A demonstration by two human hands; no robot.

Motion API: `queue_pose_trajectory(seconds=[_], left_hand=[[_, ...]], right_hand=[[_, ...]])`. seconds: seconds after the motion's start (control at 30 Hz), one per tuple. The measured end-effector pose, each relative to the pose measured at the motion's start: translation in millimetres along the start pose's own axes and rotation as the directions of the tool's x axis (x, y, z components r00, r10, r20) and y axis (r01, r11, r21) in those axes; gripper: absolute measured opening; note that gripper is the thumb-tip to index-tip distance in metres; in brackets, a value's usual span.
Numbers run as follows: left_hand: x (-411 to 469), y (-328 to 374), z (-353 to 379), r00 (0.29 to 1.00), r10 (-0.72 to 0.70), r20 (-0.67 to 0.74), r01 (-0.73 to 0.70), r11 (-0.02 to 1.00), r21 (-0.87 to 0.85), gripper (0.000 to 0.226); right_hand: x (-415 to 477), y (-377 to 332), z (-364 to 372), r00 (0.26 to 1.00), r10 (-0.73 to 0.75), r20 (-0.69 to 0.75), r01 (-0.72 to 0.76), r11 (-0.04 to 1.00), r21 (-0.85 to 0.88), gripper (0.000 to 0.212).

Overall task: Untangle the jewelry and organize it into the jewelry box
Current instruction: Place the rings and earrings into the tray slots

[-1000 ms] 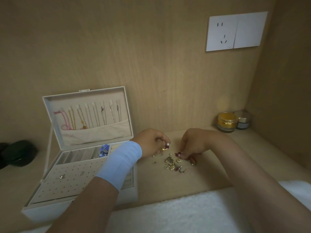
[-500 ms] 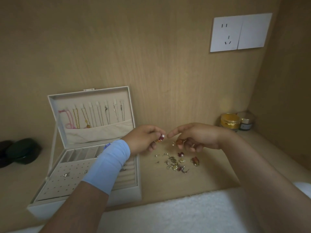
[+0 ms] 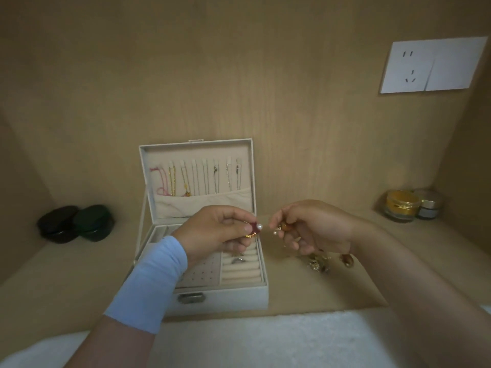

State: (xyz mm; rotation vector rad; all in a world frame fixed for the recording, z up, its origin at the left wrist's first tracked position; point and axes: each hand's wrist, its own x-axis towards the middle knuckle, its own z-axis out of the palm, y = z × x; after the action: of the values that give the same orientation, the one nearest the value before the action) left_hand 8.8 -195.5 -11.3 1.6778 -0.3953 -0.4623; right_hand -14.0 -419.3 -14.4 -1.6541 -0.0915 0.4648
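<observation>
Hands (image 3: 212,231) (image 3: 316,229) before jewelry box (image 3: 239,298); jars (image 3: 402,205) rightward.

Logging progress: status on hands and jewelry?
Left hand pinches red pearl earring. Right hand pinches amber earring. Jewelry box open, loose pile beside it.

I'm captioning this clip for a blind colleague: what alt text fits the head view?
The left hand pinches a dark red pearl earring and the right hand an amber pearl earring, above a wooden shelf. An open white jewelry box sits by the left hand; loose jewelry lies beneath the right.
</observation>
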Motion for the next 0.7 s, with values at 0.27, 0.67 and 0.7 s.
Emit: queue_pose_trajectory(seconds=[0.27, 0.67, 0.7], left_hand=[[-1.3, -1.9, 10.0, 0.998, -0.001, -0.059, 0.002, 1.000, 0.022, 0.011], [19.5, -0.7, 24.0, 0.975, -0.108, -0.193, 0.115, 0.993, 0.024, 0.011], [20.3, -1.2, 23.8, 0.974, -0.094, -0.204, 0.101, 0.995, 0.021, 0.009]], right_hand=[[1.3, 2.7, 20.0, 0.988, -0.126, -0.085, 0.087, 0.928, -0.362, 0.057], [-3.9, 3.1, -0.4, 0.937, -0.258, -0.235, 0.162, 0.919, -0.360, 0.015], [-4.4, 3.8, -3.4, 0.943, -0.240, -0.230, 0.125, 0.897, -0.424, 0.012]])
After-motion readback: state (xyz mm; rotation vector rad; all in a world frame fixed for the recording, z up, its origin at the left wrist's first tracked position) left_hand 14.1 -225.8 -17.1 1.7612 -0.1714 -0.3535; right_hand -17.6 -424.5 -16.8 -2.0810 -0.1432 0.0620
